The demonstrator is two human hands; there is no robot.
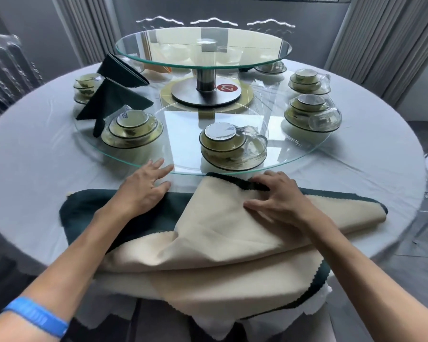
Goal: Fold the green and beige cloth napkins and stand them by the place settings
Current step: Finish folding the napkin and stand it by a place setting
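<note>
A beige napkin (208,243) lies over a dark green napkin (89,211) at the near edge of the round table (35,156), partly folded, with a beige corner turned up toward the glass disc. My left hand (143,188) rests flat with straight fingers on the green cloth and the tablecloth. My right hand (277,193) presses on the folded beige corner, fingertips at its green edge. Two folded green napkins (114,99) stand at the left beside wrapped place settings (131,130).
A large glass lazy Susan (183,154) holds several wrapped sets of bowls and cups, one (230,144) just beyond my hands. A raised glass tier (203,48) stands on a metal post at the centre. Cloth hangs over the table's near edge.
</note>
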